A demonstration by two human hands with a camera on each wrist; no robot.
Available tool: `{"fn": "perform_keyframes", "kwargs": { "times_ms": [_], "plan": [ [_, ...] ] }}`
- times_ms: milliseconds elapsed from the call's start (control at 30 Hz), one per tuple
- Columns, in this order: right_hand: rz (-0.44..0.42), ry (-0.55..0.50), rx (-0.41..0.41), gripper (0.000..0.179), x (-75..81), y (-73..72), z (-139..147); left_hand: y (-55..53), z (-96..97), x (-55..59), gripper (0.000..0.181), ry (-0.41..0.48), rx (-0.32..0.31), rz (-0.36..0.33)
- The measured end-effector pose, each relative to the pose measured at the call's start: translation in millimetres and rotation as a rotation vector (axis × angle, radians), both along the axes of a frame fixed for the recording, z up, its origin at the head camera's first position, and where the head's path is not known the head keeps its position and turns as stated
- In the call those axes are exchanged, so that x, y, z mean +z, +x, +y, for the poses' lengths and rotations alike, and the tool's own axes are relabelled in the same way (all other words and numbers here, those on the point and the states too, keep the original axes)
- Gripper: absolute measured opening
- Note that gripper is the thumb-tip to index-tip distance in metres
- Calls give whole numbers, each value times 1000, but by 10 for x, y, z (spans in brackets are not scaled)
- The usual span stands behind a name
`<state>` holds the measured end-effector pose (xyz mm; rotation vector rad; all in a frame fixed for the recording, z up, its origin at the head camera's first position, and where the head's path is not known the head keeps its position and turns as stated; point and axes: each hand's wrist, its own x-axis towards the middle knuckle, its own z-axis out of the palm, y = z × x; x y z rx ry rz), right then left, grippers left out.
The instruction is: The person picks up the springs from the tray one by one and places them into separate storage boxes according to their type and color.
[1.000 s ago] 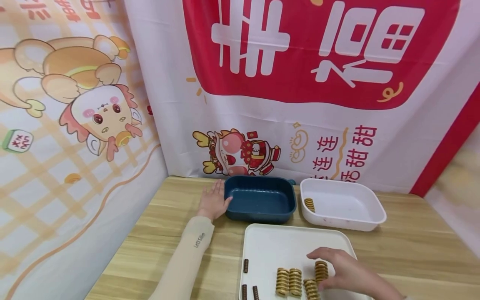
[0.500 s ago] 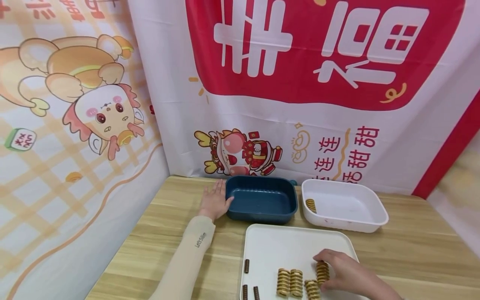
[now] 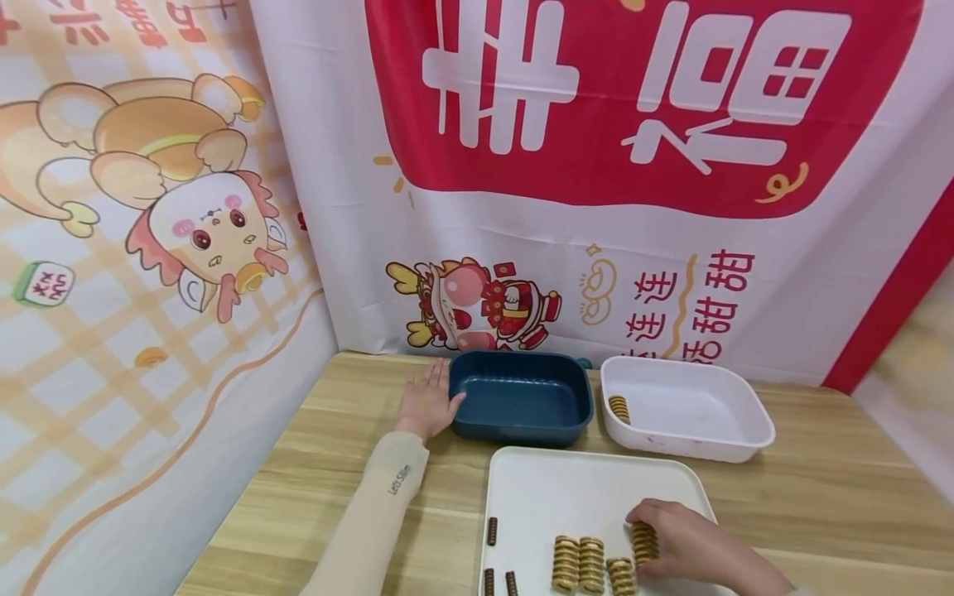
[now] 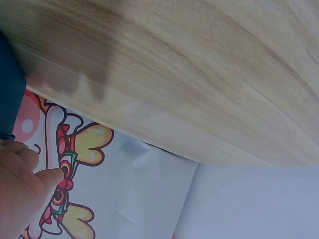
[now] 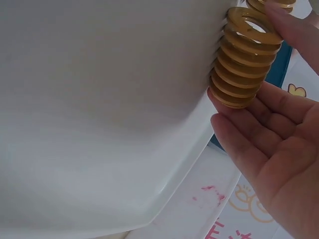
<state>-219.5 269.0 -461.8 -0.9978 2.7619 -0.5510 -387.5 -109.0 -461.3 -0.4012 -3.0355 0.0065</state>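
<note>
My right hand (image 3: 689, 542) is over the white tray (image 3: 581, 480) and holds a yellow coil spring (image 5: 244, 64) lengthwise between thumb and fingertips. In the head view the hand partly covers that spring. Left of it on the tray lie several more yellow springs (image 3: 591, 564), with a few thin brown springs (image 3: 493, 531) near the tray's left edge. My left hand (image 3: 425, 406) rests at the left end of the dark blue bin (image 3: 522, 430), fingers straight and thumb over its rim. Only part of this hand appears in the left wrist view.
Right of the blue bin stands a white bin (image 3: 689, 443) with one yellow spring (image 3: 619, 409) in its left end. Both bins stand behind the tray on a wooden table (image 3: 298, 472). A printed cloth (image 3: 335, 207) hangs along the back and left side.
My right hand has closed its thumb and fingers on the rightmost yellow spring on the tray. The left hand has stayed at the blue bin.
</note>
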Motion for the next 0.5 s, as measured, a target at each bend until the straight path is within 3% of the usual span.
{"fn": "perform_keyframes", "kwargs": {
  "times_ms": [500],
  "plan": [
    [-7,36,16,48,12,-7,25,-19,-5,-24,70,3,-2,3]
  ]
}}
